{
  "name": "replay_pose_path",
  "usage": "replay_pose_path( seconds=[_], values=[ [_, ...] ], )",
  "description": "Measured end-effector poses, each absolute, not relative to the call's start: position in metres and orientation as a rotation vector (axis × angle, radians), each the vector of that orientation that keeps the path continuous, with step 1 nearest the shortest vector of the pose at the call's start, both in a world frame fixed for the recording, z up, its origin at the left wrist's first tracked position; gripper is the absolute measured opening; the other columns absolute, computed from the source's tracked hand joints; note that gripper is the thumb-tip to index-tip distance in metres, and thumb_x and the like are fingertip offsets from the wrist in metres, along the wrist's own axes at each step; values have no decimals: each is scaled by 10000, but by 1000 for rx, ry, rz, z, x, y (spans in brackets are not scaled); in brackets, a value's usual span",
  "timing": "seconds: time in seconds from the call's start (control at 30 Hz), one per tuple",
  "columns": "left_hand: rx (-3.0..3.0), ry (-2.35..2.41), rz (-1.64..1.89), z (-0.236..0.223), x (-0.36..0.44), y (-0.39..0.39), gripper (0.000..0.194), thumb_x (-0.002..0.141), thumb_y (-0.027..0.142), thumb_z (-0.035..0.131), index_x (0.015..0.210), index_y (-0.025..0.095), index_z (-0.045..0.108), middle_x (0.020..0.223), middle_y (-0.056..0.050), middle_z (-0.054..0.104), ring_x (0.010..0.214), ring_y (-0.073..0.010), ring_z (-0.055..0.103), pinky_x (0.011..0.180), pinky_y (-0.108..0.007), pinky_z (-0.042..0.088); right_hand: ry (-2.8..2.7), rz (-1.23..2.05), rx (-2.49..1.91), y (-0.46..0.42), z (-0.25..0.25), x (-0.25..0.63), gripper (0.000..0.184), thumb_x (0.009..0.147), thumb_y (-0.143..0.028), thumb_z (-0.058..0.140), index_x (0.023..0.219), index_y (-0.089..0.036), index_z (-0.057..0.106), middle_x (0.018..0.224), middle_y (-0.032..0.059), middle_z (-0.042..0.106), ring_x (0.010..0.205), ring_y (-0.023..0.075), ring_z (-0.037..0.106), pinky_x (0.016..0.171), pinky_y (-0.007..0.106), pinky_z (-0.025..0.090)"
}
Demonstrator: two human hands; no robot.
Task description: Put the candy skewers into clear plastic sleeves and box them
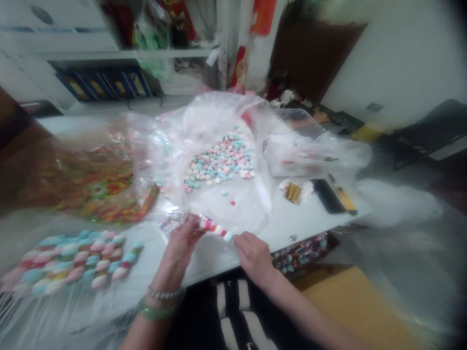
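A marshmallow skewer (pixel 218 229) in pink, white, red and pale blue stretches between my two hands above the table's front edge. My left hand (pixel 186 238) is closed around its left end, where shiny clear plastic wrap (pixel 171 221) sticks out. Closed fingers of my right hand (pixel 254 253) grip the other end, just past the pale blue marshmallow; the stick itself is hidden there. Beyond my hands, loose pastel marshmallows (pixel 222 158) lie in a large open clear bag (pixel 255 194). Finished-looking rows of similar marshmallow skewers (pixel 73 257) lie at the left, white sticks toward me.
Orange and green gummy candies (pixel 109 189) fill a plastic bag at left. On the right are gold twist ties (pixel 293 192), a black phone (pixel 328 196) and a yellow cutter (pixel 346 199). Below stand a box of wrapped pieces (pixel 302 253) and a cardboard box (pixel 350 301).
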State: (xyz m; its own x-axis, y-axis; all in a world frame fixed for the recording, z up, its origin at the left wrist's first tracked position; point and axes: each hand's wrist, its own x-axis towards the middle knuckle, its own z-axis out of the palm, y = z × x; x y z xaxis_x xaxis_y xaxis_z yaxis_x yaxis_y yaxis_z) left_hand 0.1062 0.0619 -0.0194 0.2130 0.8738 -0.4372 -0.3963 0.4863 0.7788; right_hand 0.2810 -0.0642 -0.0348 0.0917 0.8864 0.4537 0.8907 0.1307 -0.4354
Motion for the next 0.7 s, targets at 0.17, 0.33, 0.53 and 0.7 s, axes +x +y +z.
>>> replay_pose_path(
  seconds=[0.17,0.33,0.53,0.7],
  values=[
    [556,1004,946,-24,112,60,354,569,171,910,871,146,726,850,-36,738,752,-165,686,704,-270,569,-1792,-124,-1660,-67,-33,277,299,936,-74,423,772,-192,643,676,33,558,668,170,502,633,277,350],
    [619,1025,858,-30,118,53,370,614,380,901,814,116,735,791,-75,739,719,-179,679,708,-291,555,-1457,447,-1653,-61,-37,272,222,873,-141,479,728,-198,638,696,19,586,689,153,533,651,258,374],
    [761,1090,668,-30,115,55,542,643,618,806,849,119,753,850,-128,749,758,-233,681,733,-350,537,-697,1432,-1555,-51,-27,275,50,675,-222,571,667,-184,603,531,-57,477,496,88,366,510,233,270],
    [960,1165,610,-37,108,60,536,613,625,818,803,127,761,796,-104,728,747,-221,642,755,-337,508,-512,1627,-1397,-51,-27,278,130,597,-263,625,675,-163,598,489,-66,463,429,50,291,456,227,126]
  ],
)
